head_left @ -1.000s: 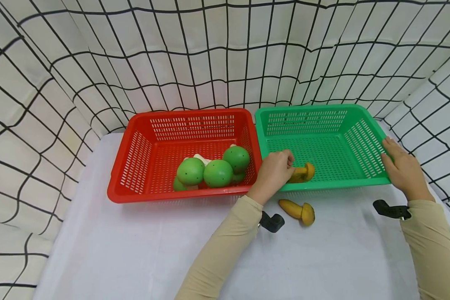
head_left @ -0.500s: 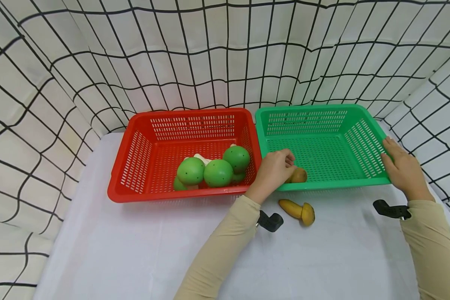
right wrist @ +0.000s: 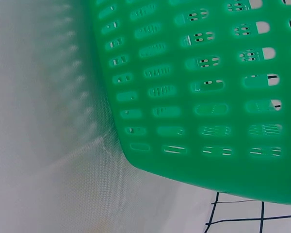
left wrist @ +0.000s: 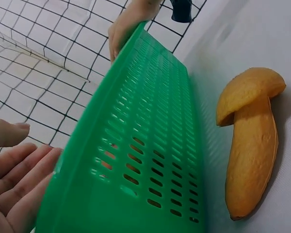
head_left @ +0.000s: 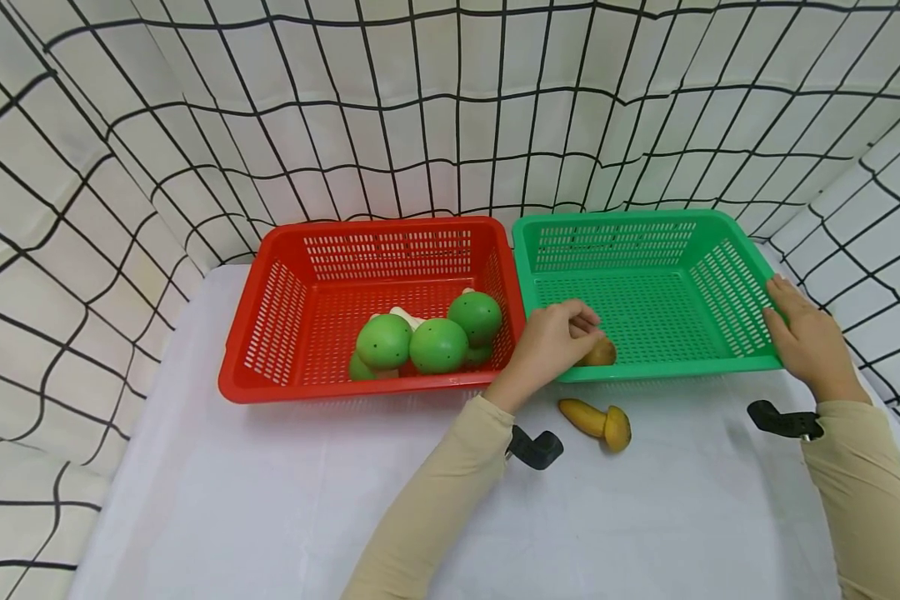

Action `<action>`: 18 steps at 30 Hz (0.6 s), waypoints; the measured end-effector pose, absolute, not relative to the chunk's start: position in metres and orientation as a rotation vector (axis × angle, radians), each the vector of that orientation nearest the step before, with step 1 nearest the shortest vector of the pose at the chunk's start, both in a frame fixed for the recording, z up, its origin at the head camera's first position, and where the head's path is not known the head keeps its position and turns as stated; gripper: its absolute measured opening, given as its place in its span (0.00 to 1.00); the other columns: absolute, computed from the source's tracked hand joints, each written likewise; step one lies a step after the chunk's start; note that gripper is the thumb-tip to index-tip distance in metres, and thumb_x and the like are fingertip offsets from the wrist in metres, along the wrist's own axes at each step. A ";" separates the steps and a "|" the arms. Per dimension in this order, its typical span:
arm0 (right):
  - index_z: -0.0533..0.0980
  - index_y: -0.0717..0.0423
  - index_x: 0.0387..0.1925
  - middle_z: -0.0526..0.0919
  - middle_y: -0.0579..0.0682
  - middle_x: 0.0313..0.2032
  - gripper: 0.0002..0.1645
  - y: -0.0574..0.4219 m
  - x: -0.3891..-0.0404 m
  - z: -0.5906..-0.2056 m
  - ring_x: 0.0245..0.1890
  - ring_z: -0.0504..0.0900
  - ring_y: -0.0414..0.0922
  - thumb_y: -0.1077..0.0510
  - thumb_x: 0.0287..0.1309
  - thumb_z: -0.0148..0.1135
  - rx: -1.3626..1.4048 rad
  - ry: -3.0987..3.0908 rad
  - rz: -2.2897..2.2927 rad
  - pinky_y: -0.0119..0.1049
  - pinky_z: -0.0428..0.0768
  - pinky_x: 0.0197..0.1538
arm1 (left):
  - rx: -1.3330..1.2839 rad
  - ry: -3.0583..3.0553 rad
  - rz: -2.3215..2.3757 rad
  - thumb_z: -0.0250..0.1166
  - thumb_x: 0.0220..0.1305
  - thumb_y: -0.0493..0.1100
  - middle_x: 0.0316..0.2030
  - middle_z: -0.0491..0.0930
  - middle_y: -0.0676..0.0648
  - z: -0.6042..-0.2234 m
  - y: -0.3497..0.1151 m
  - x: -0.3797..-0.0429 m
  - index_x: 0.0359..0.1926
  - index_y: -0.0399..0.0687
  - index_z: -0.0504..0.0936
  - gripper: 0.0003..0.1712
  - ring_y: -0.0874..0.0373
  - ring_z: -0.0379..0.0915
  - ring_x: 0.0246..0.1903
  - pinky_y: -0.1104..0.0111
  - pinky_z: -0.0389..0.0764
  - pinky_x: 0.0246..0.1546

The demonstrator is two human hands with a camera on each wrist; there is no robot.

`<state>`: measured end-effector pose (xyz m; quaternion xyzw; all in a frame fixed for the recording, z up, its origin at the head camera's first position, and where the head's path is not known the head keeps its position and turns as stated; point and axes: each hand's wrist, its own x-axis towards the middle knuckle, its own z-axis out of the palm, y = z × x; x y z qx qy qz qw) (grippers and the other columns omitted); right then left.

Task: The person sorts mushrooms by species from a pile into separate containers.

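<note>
My left hand (head_left: 549, 340) is over the front left corner of the green basket (head_left: 693, 365). Thumb and fingers stand apart with nothing seen between them in the left wrist view. Right beside the fingertips, inside the basket, lies a brownish mushroom (head_left: 602, 353), partly hidden by the hand. A second, yellow-brown mushroom (head_left: 596, 422) lies on the white cloth in front of the basket, large in the left wrist view. My right hand (head_left: 812, 340) rests on the green basket's right rim, fingers fairly straight; the right wrist view shows only the basket wall (right wrist: 184, 97).
A red basket (head_left: 270, 390) stands against the green one's left side. It holds several green rounded pieces (head_left: 438, 346) and a whitish piece (head_left: 405, 317). A black net (head_left: 457, 100) over white cloth surrounds the back and sides.
The mushroom in the green basket dropped from a sideways pose, stem showing, to only its brown cap showing. My left fingers have since spread off it slightly. My right hand stays put.
</note>
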<state>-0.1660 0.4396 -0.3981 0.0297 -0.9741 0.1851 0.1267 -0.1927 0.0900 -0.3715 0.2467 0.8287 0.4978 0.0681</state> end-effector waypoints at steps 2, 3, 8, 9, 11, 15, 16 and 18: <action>0.52 0.70 0.68 0.52 0.66 0.69 0.31 0.440 -0.166 -0.399 0.70 0.48 0.60 0.55 0.71 0.33 0.082 -2.841 0.538 0.55 0.47 0.68 | 0.761 2.456 1.533 0.64 0.62 0.39 0.35 0.83 0.49 -0.370 0.088 -0.189 0.41 0.41 0.82 0.08 0.67 0.78 0.32 0.80 0.75 0.33; 0.51 0.70 0.68 0.52 0.66 0.69 0.31 0.440 -0.166 -0.399 0.70 0.48 0.60 0.55 0.71 0.33 0.082 -2.842 0.537 0.55 0.47 0.68 | 0.766 2.435 1.549 0.64 0.62 0.39 0.35 0.83 0.49 -0.369 0.087 -0.187 0.41 0.41 0.82 0.08 0.67 0.78 0.32 0.80 0.75 0.33; 0.52 0.70 0.68 0.52 0.66 0.68 0.31 0.441 -0.166 -0.399 0.70 0.48 0.60 0.56 0.71 0.33 0.105 -2.828 0.540 0.54 0.47 0.69 | 0.814 2.339 1.607 0.64 0.62 0.38 0.34 0.83 0.51 -0.364 0.080 -0.174 0.42 0.41 0.82 0.08 0.69 0.77 0.32 0.79 0.76 0.33; 0.52 0.71 0.68 0.52 0.66 0.68 0.31 0.441 -0.166 -0.399 0.70 0.49 0.60 0.56 0.71 0.33 0.110 -2.826 0.542 0.54 0.47 0.69 | 0.831 2.326 1.603 0.64 0.61 0.38 0.34 0.83 0.52 -0.363 0.078 -0.171 0.42 0.41 0.82 0.08 0.70 0.77 0.32 0.79 0.76 0.33; 0.52 0.71 0.68 0.53 0.67 0.68 0.31 0.441 -0.166 -0.399 0.69 0.49 0.61 0.56 0.71 0.33 0.116 -2.822 0.547 0.54 0.46 0.69 | 0.875 2.285 1.604 0.65 0.61 0.37 0.37 0.84 0.51 -0.363 0.075 -0.166 0.43 0.40 0.83 0.09 0.70 0.78 0.33 0.80 0.76 0.35; 0.53 0.71 0.68 0.53 0.67 0.68 0.31 0.442 -0.166 -0.399 0.69 0.50 0.61 0.55 0.71 0.33 0.115 -2.822 0.552 0.52 0.46 0.69 | 0.960 2.196 1.598 0.65 0.59 0.34 0.42 0.83 0.46 -0.366 0.069 -0.152 0.45 0.37 0.83 0.12 0.67 0.79 0.37 0.81 0.76 0.39; 0.53 0.71 0.68 0.53 0.67 0.68 0.31 0.442 -0.166 -0.399 0.69 0.50 0.61 0.55 0.71 0.33 0.116 -2.822 0.554 0.51 0.45 0.70 | 0.978 2.172 1.601 0.65 0.59 0.33 0.42 0.83 0.45 -0.367 0.067 -0.148 0.45 0.36 0.83 0.12 0.64 0.79 0.39 0.80 0.76 0.40; 0.53 0.71 0.68 0.54 0.67 0.68 0.31 0.442 -0.166 -0.399 0.69 0.50 0.60 0.55 0.71 0.33 0.118 -2.818 0.557 0.51 0.45 0.70 | 1.021 2.153 1.581 0.65 0.59 0.32 0.42 0.83 0.44 -0.371 0.064 -0.140 0.45 0.35 0.82 0.12 0.60 0.80 0.41 0.79 0.77 0.41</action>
